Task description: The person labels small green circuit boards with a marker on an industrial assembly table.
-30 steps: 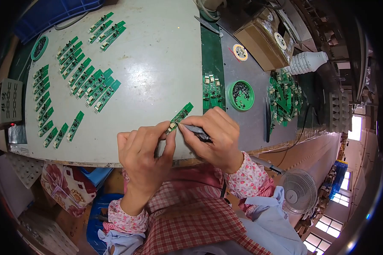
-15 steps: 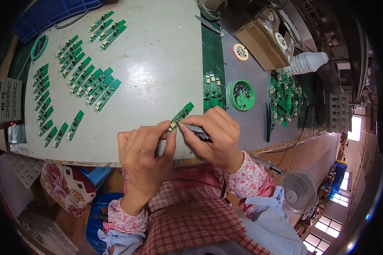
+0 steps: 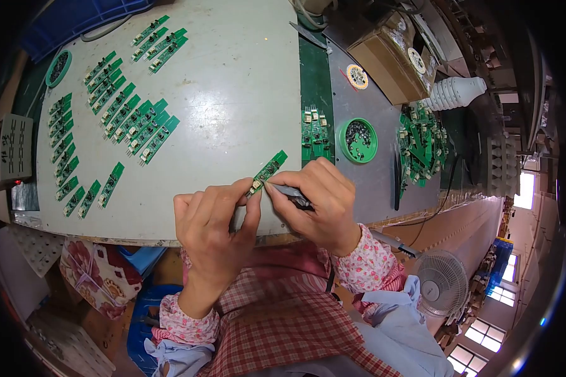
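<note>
A narrow green circuit board (image 3: 271, 166) slants up and to the right over the light tabletop, small parts mounted along it. My left hand (image 3: 215, 217) pinches its lower end between thumb and fingertips. From the other side, my right hand (image 3: 321, 200) grips grey tweezers (image 3: 289, 191), largely covered by the fingers. Their tip and my right fingertips are close against the board's right edge, beside a cream connector (image 3: 256, 184).
Rows of similar boards (image 3: 110, 113) lie on the left of the table. To the right are a green dish (image 3: 358, 141) of small black parts, a heap of boards (image 3: 422, 144), black tweezers (image 3: 396, 176), a cardboard box (image 3: 387, 60) and stacked white lamp housings (image 3: 456, 93).
Both hands hold almost the same pose around the board. Only a very slight shift of the view shows.
</note>
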A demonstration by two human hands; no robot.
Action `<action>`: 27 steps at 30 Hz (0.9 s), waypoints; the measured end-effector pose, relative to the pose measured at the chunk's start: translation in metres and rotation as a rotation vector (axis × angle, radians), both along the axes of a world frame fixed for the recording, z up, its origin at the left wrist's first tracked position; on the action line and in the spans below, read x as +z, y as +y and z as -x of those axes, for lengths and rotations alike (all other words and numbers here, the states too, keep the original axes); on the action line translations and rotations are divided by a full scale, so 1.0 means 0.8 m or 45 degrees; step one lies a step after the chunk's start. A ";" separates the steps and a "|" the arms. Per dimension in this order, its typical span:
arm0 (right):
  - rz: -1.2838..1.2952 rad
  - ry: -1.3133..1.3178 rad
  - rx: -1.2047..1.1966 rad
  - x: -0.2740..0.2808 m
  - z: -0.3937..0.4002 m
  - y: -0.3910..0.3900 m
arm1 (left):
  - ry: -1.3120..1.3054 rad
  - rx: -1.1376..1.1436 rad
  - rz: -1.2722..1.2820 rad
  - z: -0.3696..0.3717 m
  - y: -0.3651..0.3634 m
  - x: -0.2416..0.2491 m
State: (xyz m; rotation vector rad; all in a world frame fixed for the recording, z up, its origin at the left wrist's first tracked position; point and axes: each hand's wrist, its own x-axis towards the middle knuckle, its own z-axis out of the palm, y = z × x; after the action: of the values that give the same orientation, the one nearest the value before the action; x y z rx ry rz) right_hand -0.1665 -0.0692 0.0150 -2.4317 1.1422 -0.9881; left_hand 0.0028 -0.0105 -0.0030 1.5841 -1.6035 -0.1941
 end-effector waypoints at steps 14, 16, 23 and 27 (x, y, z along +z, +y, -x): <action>0.000 -0.010 -0.006 0.002 0.001 0.001 | -0.006 0.009 0.006 0.001 0.000 0.000; -0.004 -0.012 -0.004 0.002 0.001 0.001 | -0.002 0.011 0.002 0.001 0.000 0.001; -0.006 -0.001 0.004 0.001 0.001 0.001 | -0.004 0.004 -0.002 0.001 0.000 0.001; -0.005 -0.009 -0.003 0.001 0.001 0.001 | -0.001 0.002 0.000 0.001 0.000 0.000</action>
State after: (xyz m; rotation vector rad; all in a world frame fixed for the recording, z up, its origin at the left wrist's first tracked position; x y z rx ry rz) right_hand -0.1670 -0.0683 0.0160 -2.4226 1.1445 -0.9932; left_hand 0.0022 -0.0104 -0.0032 1.5854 -1.6032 -0.1926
